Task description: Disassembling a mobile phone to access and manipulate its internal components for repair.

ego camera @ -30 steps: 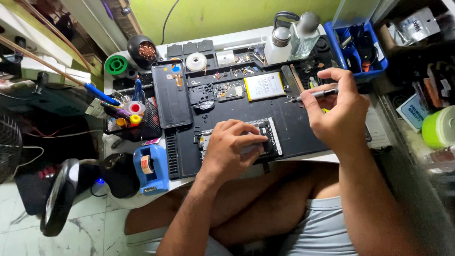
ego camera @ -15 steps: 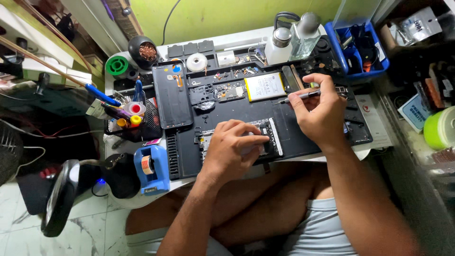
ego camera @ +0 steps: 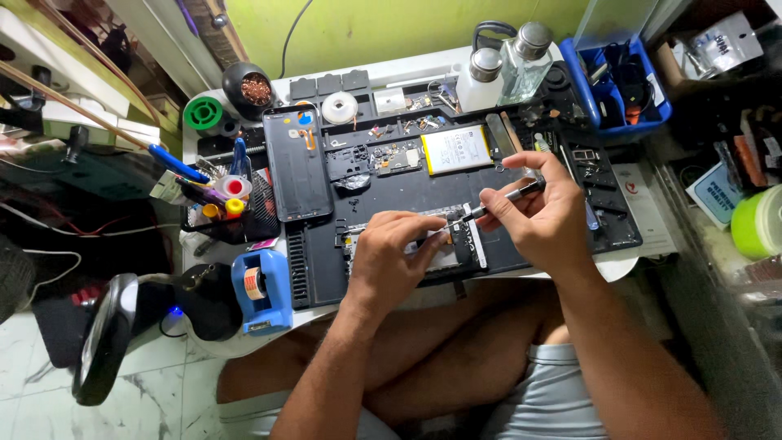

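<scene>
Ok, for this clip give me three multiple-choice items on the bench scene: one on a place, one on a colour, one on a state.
1. Where does the blue plastic tape dispenser stand?
A. at the left edge of the black rubber work mat
B. inside the blue plastic bin
C. on the floor

2. What colour is the round wire spool at the table's back left?
A. red
B. green
C. white

3. What is the right hand doing?
A. resting flat and empty
B. holding a glass bottle
C. gripping a slim metal screwdriver

Answers: 1 A, the dispenser stands just off the mat's left edge. 2 B, the spool's rim is plainly green. 3 C, the fingers pinch the screwdriver, its tip aimed at the opened phone that the left hand steadies.
</scene>
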